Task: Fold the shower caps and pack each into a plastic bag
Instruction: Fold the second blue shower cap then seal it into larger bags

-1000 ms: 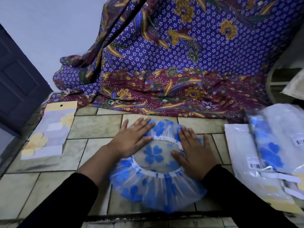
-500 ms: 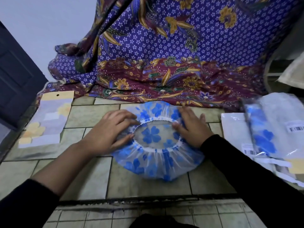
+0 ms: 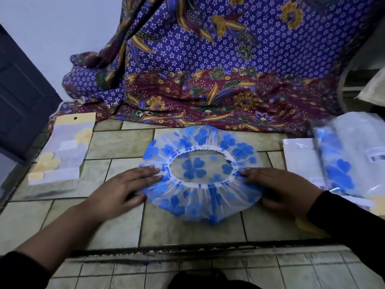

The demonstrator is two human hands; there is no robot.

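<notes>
A: Both hands are down on the tiled floor (image 3: 120, 147), and the shower cap (image 3: 198, 198) lies right between them, opening up, its white elastic ring forming an oval.

B: What is the left hand (image 3: 125, 188) doing?

A: It lies flat, palm down, fingers straight and pressed together. The fingertips rest on the cap's ruffle on that hand's inner side, and the thumb lies on the tile just beside the rim.

B: And the right hand (image 3: 281, 188)?

A: Much the same from the other side: fingers close together and nearly straight, lying on the ruffle, thumb low at the near rim. Neither hand lifts the cap off the floor.

B: The cap itself?

A: Clear plastic with blue flowers (one big four-petalled bloom shows through the opening). It is spread round, not folded.

B: Anything beyond the hands?

A: Outward from the left hand, well apart, lies a flat packed bag (image 3: 62, 151) with a yellow header and pale yellow flowers inside. Outward from the right hand, just beside the wrist, sits a pile of plastic bags (image 3: 300, 157), and on it a packet (image 3: 337, 170) showing blue flowers and a barcode label. Past both sets of fingertips, a purple and maroon batik cloth (image 3: 208, 80) hangs down onto the tiles. A dark door (image 3: 20, 97) stands far out to the left.
</notes>
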